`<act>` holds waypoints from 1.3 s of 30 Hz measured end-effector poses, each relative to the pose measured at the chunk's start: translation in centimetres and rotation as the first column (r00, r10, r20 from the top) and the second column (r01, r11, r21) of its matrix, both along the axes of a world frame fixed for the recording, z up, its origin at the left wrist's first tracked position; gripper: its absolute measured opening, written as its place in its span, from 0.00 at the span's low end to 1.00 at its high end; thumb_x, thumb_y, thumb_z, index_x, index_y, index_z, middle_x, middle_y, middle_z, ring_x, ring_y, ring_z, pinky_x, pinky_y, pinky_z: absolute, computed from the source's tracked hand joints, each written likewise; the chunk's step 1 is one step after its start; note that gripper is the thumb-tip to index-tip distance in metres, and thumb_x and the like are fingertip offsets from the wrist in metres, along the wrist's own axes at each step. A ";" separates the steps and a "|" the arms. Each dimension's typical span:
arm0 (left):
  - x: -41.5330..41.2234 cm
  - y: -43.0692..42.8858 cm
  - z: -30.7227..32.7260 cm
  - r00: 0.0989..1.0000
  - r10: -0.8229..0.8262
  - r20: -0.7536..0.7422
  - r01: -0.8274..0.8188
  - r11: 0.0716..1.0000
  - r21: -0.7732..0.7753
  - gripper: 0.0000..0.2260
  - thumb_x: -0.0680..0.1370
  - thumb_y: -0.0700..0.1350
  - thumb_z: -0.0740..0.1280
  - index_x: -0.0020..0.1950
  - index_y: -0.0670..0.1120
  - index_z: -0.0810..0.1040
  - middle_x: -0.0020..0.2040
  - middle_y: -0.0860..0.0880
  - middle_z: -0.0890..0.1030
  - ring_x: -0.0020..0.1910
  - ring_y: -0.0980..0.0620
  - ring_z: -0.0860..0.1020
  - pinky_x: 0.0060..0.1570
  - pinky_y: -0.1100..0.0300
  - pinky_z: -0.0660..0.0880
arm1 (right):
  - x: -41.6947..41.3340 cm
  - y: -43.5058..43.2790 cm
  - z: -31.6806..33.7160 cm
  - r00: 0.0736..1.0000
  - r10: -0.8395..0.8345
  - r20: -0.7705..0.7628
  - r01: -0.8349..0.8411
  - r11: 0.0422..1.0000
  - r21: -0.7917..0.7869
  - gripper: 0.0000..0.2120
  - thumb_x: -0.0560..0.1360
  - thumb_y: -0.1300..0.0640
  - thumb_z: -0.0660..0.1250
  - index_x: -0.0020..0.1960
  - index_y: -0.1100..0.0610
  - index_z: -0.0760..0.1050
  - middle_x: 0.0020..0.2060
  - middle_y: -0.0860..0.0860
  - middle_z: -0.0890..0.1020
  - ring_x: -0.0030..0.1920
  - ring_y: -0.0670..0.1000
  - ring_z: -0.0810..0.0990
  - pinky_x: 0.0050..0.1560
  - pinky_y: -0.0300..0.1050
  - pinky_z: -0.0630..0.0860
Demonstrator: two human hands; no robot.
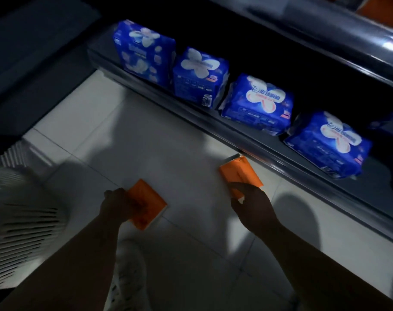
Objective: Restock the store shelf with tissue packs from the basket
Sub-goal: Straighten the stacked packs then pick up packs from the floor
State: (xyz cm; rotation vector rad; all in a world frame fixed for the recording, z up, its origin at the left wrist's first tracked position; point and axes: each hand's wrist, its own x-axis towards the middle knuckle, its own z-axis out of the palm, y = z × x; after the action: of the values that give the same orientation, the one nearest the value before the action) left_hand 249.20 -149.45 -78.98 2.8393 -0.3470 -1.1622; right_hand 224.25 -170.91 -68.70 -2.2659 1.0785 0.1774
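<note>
Left arm (74, 261) and right arm (314, 254) stretch forward and down. The left hand (120, 206) curls round an orange pack (149, 205); the right hand (251, 204), farther forward, grips a second orange pack (239, 173).

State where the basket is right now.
In the head view the white basket sits at the far left edge, left of the left hand, which holds an orange pack.

It's dim in here, the corners sinking to near black; the pale floor tiles (146, 142) are the brightest patch, crossed by soft overlapping shadows. A small glare glints on the upper shelf edge (390, 44). The white basket (22, 221) at the left is smeared with blur, and the left hand (117, 205) and right hand (251, 203) show only as dark silhouettes.
</note>
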 end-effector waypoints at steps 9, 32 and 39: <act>-3.3 -8.4 7.9 0.997 0.078 0.002 -0.064 0.833 -0.549 0.28 0.53 0.50 0.71 0.50 0.45 0.71 0.40 0.45 0.77 0.41 0.45 0.77 0.41 0.58 0.68 | -1.3 -3.7 -1.9 0.986 -0.158 -0.055 0.158 0.987 0.010 0.24 0.76 0.55 0.65 0.70 0.57 0.66 0.64 0.58 0.74 0.59 0.59 0.75 0.59 0.53 0.73; -5.3 -11.3 12.2 0.995 0.081 -0.066 -0.104 0.750 -0.654 0.27 0.57 0.43 0.75 0.51 0.44 0.67 0.38 0.53 0.73 0.35 0.55 0.72 0.32 0.63 0.68 | -1.2 -4.5 -2.0 0.963 -0.194 -0.185 0.234 0.945 0.229 0.21 0.65 0.54 0.74 0.54 0.60 0.74 0.51 0.57 0.79 0.49 0.56 0.79 0.42 0.43 0.72; -7.4 -12.4 19.8 0.997 -0.009 -0.079 -0.049 0.718 -0.694 0.27 0.66 0.35 0.76 0.57 0.46 0.63 0.41 0.48 0.74 0.34 0.54 0.72 0.30 0.61 0.69 | -4.6 -5.1 10.1 0.950 -0.304 0.068 0.271 0.915 0.299 0.16 0.66 0.58 0.73 0.51 0.55 0.73 0.39 0.53 0.81 0.33 0.55 0.81 0.27 0.49 0.78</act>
State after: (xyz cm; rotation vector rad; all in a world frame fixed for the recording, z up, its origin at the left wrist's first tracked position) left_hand 241.75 -161.80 -59.21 2.1158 -0.5991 -0.8722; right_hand 219.67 -175.96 -58.58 -1.8142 1.2257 0.0752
